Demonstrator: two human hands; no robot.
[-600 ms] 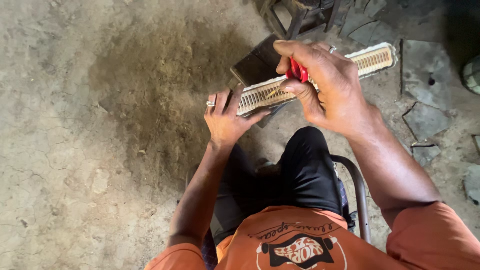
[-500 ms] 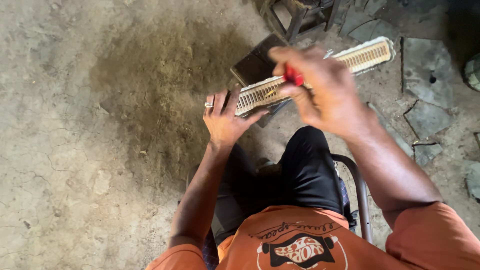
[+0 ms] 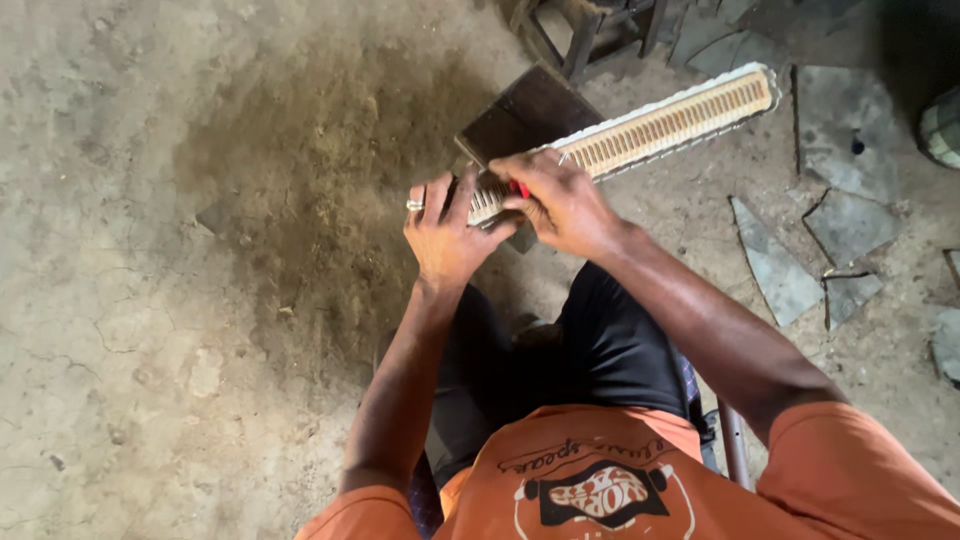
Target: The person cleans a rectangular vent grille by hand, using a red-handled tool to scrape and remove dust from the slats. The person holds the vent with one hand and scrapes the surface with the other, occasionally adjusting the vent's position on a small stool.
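Note:
A long narrow finned radiator core (image 3: pixel 660 128) with a pale frame lies slanted across a dark block (image 3: pixel 525 118) on the floor. My left hand (image 3: pixel 445 235), with a ring on one finger, grips the near left end of the core. My right hand (image 3: pixel 562 205) is closed around a small red-handled tool (image 3: pixel 520 188), pressed against the fins close to my left hand. The tool's tip is hidden by my fingers.
Dusty concrete floor with a dark oily patch (image 3: pixel 320 180) to the left. Broken stone slabs (image 3: pixel 780 265) lie at the right. A dark metal stool frame (image 3: pixel 590 30) stands at the top. A seat's metal tube (image 3: pixel 735 455) shows by my right leg.
My right hand has slid with the red tool leftward along the core, from near its middle to the end by my left hand. The left hand keeps its hold.

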